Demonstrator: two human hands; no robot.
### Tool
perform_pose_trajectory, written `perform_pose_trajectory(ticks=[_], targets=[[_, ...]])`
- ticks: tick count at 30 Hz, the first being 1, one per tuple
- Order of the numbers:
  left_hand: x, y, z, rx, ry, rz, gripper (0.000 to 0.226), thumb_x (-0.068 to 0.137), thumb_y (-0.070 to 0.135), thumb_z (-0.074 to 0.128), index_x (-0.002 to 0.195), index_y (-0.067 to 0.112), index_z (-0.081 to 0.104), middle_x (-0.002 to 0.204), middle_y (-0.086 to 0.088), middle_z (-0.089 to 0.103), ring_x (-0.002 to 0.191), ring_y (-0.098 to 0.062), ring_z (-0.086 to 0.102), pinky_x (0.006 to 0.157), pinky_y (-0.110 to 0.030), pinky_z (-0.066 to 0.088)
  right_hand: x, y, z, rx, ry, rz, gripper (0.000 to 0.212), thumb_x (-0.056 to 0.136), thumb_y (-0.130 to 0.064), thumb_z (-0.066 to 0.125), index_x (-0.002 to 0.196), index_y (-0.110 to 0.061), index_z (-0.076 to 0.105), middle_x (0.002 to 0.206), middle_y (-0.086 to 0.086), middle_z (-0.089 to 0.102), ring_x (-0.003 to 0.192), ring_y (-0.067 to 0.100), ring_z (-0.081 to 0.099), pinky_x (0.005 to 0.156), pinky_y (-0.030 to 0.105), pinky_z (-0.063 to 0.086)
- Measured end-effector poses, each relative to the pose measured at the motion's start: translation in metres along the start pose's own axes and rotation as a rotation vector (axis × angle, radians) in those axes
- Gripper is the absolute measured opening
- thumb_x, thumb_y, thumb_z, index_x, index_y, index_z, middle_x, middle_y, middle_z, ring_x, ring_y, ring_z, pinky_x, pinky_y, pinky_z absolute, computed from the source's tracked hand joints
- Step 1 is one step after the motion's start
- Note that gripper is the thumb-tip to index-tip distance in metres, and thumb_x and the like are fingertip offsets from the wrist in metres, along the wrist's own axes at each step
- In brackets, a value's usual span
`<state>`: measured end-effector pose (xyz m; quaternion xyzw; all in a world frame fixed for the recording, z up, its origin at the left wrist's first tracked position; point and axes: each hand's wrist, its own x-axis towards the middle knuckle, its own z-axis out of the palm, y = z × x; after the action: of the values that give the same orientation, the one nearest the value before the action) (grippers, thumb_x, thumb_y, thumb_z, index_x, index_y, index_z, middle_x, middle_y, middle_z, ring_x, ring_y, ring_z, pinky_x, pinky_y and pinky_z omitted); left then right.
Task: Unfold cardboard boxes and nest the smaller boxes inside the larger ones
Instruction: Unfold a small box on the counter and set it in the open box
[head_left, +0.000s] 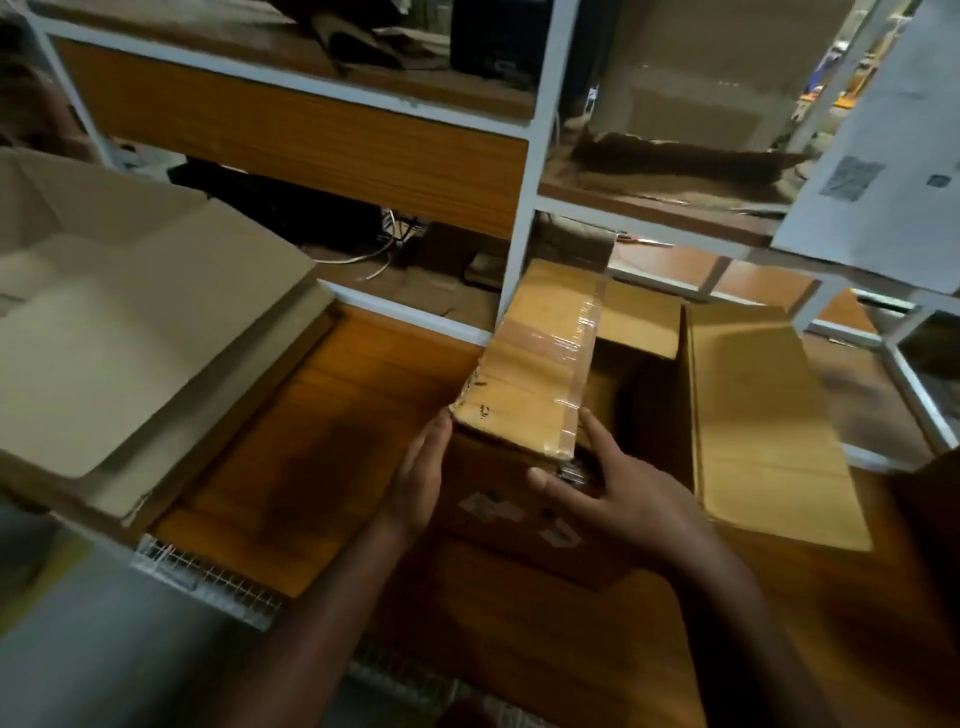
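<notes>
A small taped cardboard box (535, 364) is held between the two hands, its long axis running away from the person and slightly to the right, so that the near end lies between the palms and the far end reaches past the fingertips. The left hand (418, 480) is pressed flat and open against the near left corner, fingers extended rather than curled. The right hand (605, 486) is spread open at the near right corner, fingers laid along the side and thumb reaching under the near edge; whether the box is truly gripped or only steadied cannot be told. Both hands are equally near it.

The small box is tilted over the left part of a larger open cardboard box (649, 415), whose cavity lies directly beyond and to the right of the right hand, with one long flap (769, 426) folded outward further right. The small box is yellowish-brown, closed, banded with clear glossy tape along its right edge, and scuffed at the near corner. It is judged that lowering to the right would seat it inside. A pale, opened box (130, 322) lies well to the left of the left hand on the wooden bench (322, 457).
</notes>
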<state>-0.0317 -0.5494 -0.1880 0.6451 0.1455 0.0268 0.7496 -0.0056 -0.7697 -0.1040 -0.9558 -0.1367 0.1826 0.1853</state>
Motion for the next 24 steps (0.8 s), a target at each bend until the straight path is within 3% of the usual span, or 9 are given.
perform_pose_trajectory(ticks=[4,7,9,12,14,17,19,21,24], targets=[[0.005,0.022,-0.014,0.279,-0.070,0.211,0.080,0.082,0.074,0.066,0.152,0.047,0.039,0.152,0.016,0.045,0.134,-0.009,0.049,0.098,-0.035,0.051,0.030,0.011,-0.024,0.295,0.067,0.155,0.137,0.053,-0.114,0.012,0.162,-0.035,0.037,0.160,0.005,0.051,0.141,0.029,0.053,0.115,0.057,0.044],[0.006,0.036,-0.008,0.654,-0.184,0.312,0.094,0.077,0.068,0.076,0.157,0.047,0.031,0.168,0.021,0.020,0.151,-0.007,0.022,0.113,-0.043,0.038,0.055,0.013,-0.021,0.106,0.012,0.241,0.103,0.089,-0.092,0.013,0.151,-0.021,0.054,0.152,0.013,0.058,0.136,0.033,0.056,0.115,0.056,0.043],[0.009,0.037,-0.002,0.877,-0.240,0.373,0.096,0.077,0.073,0.072,0.159,0.044,0.029,0.170,0.021,0.013,0.157,-0.004,0.004,0.125,-0.051,0.023,0.057,0.005,-0.015,0.006,-0.031,0.246,0.096,0.097,-0.081,0.008,0.137,-0.016,0.066,0.142,0.015,0.065,0.131,0.032,0.060,0.117,0.056,0.041],[0.008,0.042,0.003,1.025,-0.229,0.454,0.096,0.080,0.082,0.059,0.160,0.038,0.027,0.171,0.018,0.010,0.156,-0.002,-0.008,0.128,-0.054,0.004,0.045,0.007,-0.021,0.021,0.297,0.133,0.092,0.089,-0.087,0.005,0.104,-0.025,0.071,0.104,0.005,0.075,0.097,0.024,0.069,0.099,0.055,0.053],[-0.002,0.054,0.006,0.946,-0.222,0.463,0.101,0.076,0.094,0.042,0.160,0.039,0.027,0.172,0.016,0.011,0.155,0.001,-0.009,0.128,-0.055,-0.002,0.034,0.014,-0.029,0.070,0.546,0.018,0.071,0.094,-0.084,0.021,0.086,-0.031,0.067,0.079,-0.008,0.069,0.077,0.014,0.065,0.085,0.053,0.057],[-0.018,0.078,0.013,0.723,-0.214,0.353,0.109,0.062,0.103,0.038,0.156,0.055,0.012,0.173,0.014,0.006,0.153,-0.007,-0.008,0.123,-0.059,0.007,0.017,0.017,-0.034,0.007,0.726,-0.170,0.037,0.097,-0.071,0.054,0.087,-0.036,0.063,0.081,-0.021,0.060,0.082,0.007,0.058,0.097,0.047,0.052],[-0.026,0.096,0.021,0.695,-0.166,0.404,0.105,0.072,0.087,0.061,0.156,0.058,0.007,0.172,0.014,0.005,0.154,-0.015,0.004,0.119,-0.057,0.025,0.001,0.016,-0.039,-0.038,0.803,-0.280,0.027,0.096,-0.064,0.062,0.090,-0.039,0.058,0.086,-0.021,0.054,0.086,0.007,0.052,0.099,0.041,0.041],[-0.030,0.112,0.027,0.713,-0.032,0.541,0.093,0.089,0.055,0.072,0.160,0.049,0.013,0.171,0.014,0.013,0.147,-0.005,0.016,0.113,-0.035,0.033,-0.020,0.017,-0.041,-0.076,0.853,-0.394,0.026,0.095,-0.058,0.066,0.098,-0.032,0.064,0.093,-0.014,0.057,0.091,0.009,0.051,0.092,0.037,0.039],[-0.041,0.134,0.029,0.661,0.269,0.722,0.049,0.099,0.032,0.065,0.146,0.033,0.051,0.162,0.012,0.040,0.145,-0.001,0.034,0.103,-0.015,0.034,-0.052,0.020,-0.035,-0.142,0.877,-0.530,0.026,0.093,-0.044,0.072,0.106,-0.022,0.070,0.098,-0.006,0.066,0.083,0.008,0.052,0.068,0.025,0.037]])
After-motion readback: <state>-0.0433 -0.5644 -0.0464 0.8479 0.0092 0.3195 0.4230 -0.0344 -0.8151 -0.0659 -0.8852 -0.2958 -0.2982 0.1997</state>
